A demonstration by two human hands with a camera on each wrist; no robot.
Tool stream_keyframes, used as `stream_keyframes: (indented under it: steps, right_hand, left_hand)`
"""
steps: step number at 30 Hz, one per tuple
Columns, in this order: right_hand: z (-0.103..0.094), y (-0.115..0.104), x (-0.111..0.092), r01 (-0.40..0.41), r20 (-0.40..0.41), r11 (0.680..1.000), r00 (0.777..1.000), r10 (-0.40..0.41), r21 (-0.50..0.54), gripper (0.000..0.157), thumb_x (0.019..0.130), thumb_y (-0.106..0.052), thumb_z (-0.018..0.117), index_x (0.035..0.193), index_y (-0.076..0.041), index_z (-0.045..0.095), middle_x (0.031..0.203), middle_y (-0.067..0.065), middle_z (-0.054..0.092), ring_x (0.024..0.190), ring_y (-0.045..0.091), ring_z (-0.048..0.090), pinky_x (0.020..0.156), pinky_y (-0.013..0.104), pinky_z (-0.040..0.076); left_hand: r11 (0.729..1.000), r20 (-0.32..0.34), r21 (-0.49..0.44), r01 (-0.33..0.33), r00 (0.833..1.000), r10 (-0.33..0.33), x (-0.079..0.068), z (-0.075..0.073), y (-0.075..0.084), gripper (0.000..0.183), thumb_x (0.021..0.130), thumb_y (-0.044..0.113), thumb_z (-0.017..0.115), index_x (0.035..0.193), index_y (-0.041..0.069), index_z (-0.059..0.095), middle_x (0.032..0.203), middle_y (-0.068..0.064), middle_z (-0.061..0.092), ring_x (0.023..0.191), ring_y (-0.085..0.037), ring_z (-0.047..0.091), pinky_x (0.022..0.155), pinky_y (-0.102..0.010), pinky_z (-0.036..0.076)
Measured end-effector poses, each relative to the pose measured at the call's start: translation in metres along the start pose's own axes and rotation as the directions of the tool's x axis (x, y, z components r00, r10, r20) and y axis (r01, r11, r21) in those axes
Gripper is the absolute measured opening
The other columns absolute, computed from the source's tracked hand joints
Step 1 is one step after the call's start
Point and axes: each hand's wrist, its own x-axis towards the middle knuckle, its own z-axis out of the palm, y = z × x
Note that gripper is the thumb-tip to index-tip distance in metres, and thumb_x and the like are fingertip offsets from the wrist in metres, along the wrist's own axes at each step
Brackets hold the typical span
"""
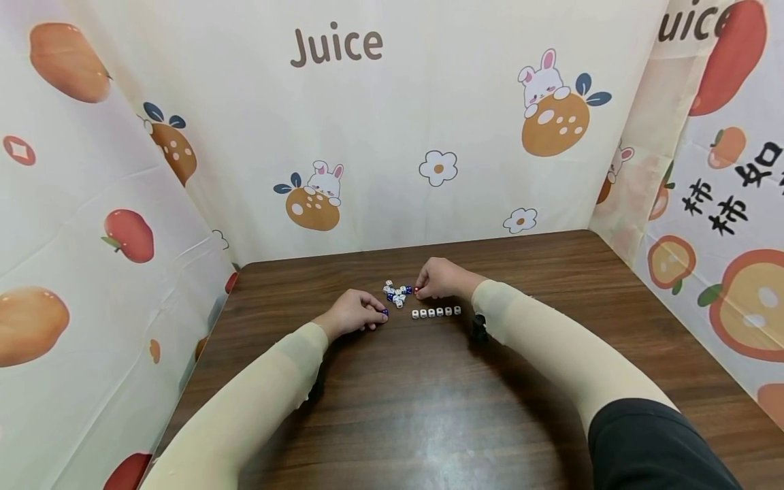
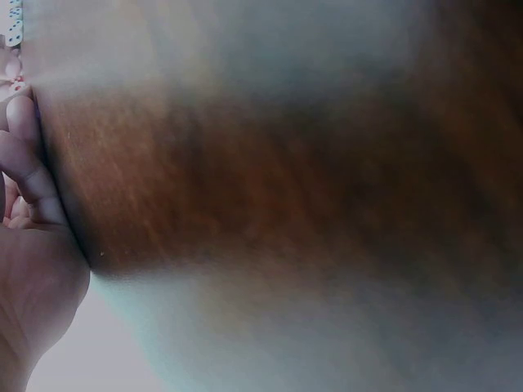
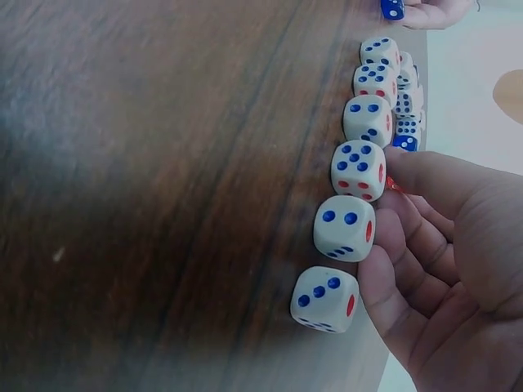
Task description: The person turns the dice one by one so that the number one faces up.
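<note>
In the head view my left hand [image 1: 352, 313] is low over the table, its thumb and fingertips pinching a blue die [image 1: 385, 312]. My right hand [image 1: 446, 279] pinches a small red die [image 1: 417, 290] beside the loose pile. The right wrist view shows only a sliver of that red die [image 3: 393, 184] past the thumb. Just in front of the right hand stands a straight row of several white dice [image 1: 439, 312], with blue and red pips. Between the hands lies a loose pile of white dice [image 1: 399, 303] and blue dice [image 1: 408, 290].
The dark wooden table [image 1: 392, 408] runs back to a cloth wall [image 1: 392, 122] printed with fruit and rabbits. More printed cloth hangs along the left and right sides. Blurred tabletop fills most of the left wrist view.
</note>
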Motion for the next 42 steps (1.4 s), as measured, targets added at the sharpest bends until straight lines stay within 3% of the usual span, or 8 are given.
stream_keyframes:
  steps: [12, 19, 26, 42]
  right_hand:
    - [-0.001, 0.008, -0.008, 0.039, -0.049, 0.999, 0.998, -0.04, -0.008, 0.007, 0.102, -0.017, 0.084, 0.103, -0.012, 0.088, 0.088, -0.001, 0.084, 0.069, 0.01, 0.073, 0.065, 0.025, 0.06]
    - [-0.011, 0.024, -0.025, 0.062, -0.076, 0.998, 0.995, -0.06, 0.018, 0.009, 0.101, -0.018, 0.082, 0.101, -0.011, 0.086, 0.086, 0.0, 0.083, 0.069, 0.01, 0.074, 0.069, 0.026, 0.062]
    - [-0.02, 0.04, -0.045, 0.068, -0.077, 0.998, 0.995, -0.066, 0.018, 0.009, 0.1, -0.017, 0.082, 0.098, -0.009, 0.085, 0.083, 0.0, 0.082, 0.066, 0.008, 0.07, 0.064, 0.025, 0.059]
    - [-0.022, 0.063, -0.078, 0.045, -0.085, 0.998, 0.995, -0.042, 0.036, 0.009, 0.1, -0.016, 0.083, 0.094, -0.009, 0.081, 0.082, 0.001, 0.08, 0.066, 0.01, 0.07, 0.064, 0.026, 0.059]
  left_hand:
    - [1.0, -0.003, 0.005, -0.017, 1.0, 0.017, 0.0, 0.0, -0.002, 0.016, 0.098, 0.018, 0.092, 0.108, 0.008, 0.086, 0.077, 0.002, 0.078, 0.068, -0.007, 0.069, 0.06, -0.024, 0.055]
    - [1.0, -0.003, -0.007, -0.02, 1.0, 0.02, 0.002, 0.001, -0.003, 0.015, 0.097, 0.017, 0.092, 0.107, 0.007, 0.085, 0.076, 0.004, 0.077, 0.066, -0.007, 0.069, 0.059, -0.023, 0.054]
    - [1.0, -0.007, -0.003, -0.012, 1.0, 0.012, 0.003, 0.001, -0.005, 0.015, 0.098, 0.017, 0.091, 0.107, 0.008, 0.085, 0.076, 0.003, 0.077, 0.066, -0.007, 0.07, 0.059, -0.024, 0.054]
    - [1.0, -0.005, 0.006, -0.01, 1.0, 0.01, 0.001, 0.001, -0.002, 0.017, 0.098, 0.02, 0.092, 0.108, 0.008, 0.086, 0.076, 0.002, 0.077, 0.067, -0.007, 0.069, 0.06, -0.024, 0.054]
